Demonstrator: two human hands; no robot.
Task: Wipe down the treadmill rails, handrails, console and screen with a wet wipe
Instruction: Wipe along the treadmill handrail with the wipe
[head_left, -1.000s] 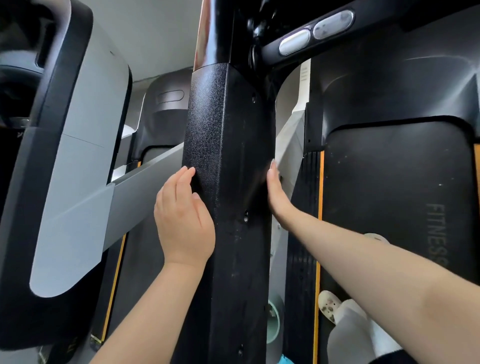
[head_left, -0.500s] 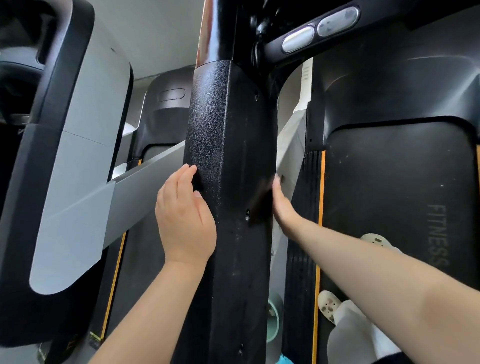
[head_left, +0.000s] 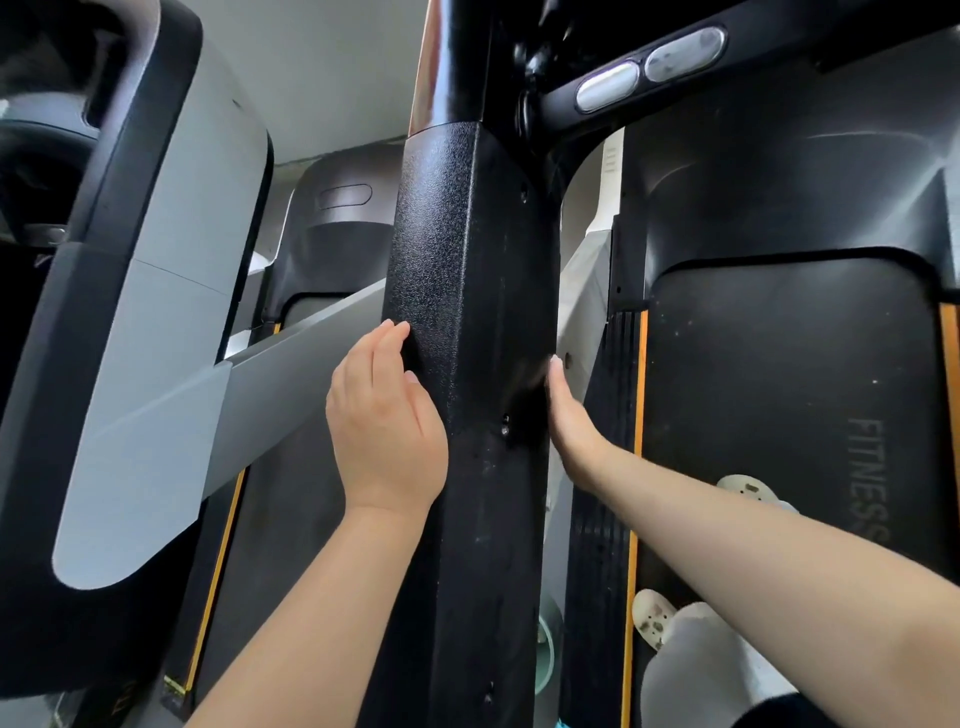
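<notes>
A thick black textured upright (head_left: 467, 291) of the treadmill fills the middle of the head view. My left hand (head_left: 387, 421) lies flat against its left face with straight fingers. My right hand (head_left: 569, 415) presses on its right face, mostly hidden behind the post's edge. No wet wipe shows; whether one lies under the right palm is hidden. A black handrail (head_left: 769, 36) with two silver sensor pads (head_left: 649, 70) branches off at the top right. The black running belt (head_left: 789, 405) with orange edge strips lies to the right.
A grey and black arm of a neighbouring machine (head_left: 156, 332) crosses at the left, with a second belt (head_left: 291, 519) below it. My feet in pale clogs (head_left: 652, 613) stand on the right treadmill's deck, beside a ribbed black side rail (head_left: 597, 519).
My right hand has slid down the upright's right face. The left hand has stayed in the same place on the left face.
</notes>
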